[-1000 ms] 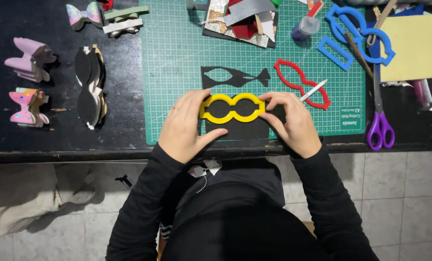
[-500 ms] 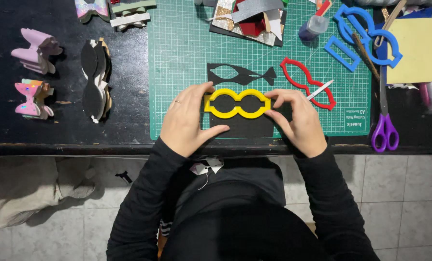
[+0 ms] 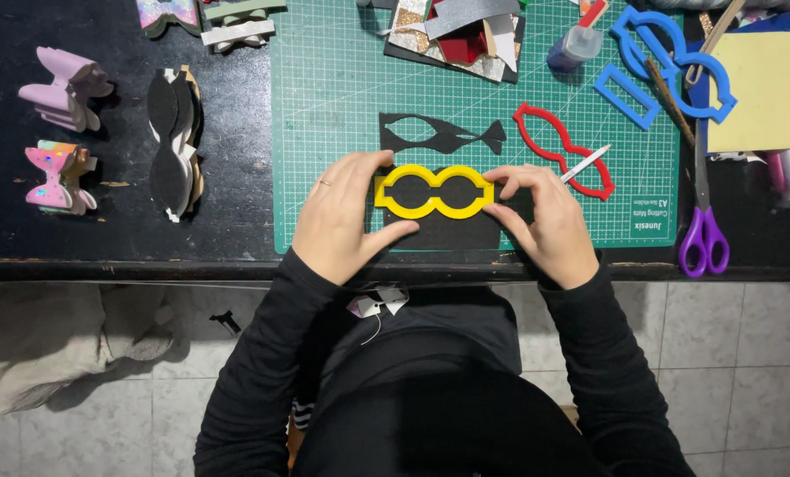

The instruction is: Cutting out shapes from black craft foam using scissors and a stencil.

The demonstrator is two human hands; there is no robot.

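Yellow template [image 3: 434, 192]: pinched at either end by left hand [image 3: 340, 221] and right hand [image 3: 545, 221]; black sheet [image 3: 444, 231] beneath, mostly hidden.

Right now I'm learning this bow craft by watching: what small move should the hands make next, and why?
Probably press the yellow template flat and steady. The left hand and right hand pinch its two ends, and it lies on the black sheet on the green cutting mat. Neither hand holds a tool; the purple scissors lie apart to the right, so the template should sit firm before tracing or cutting.
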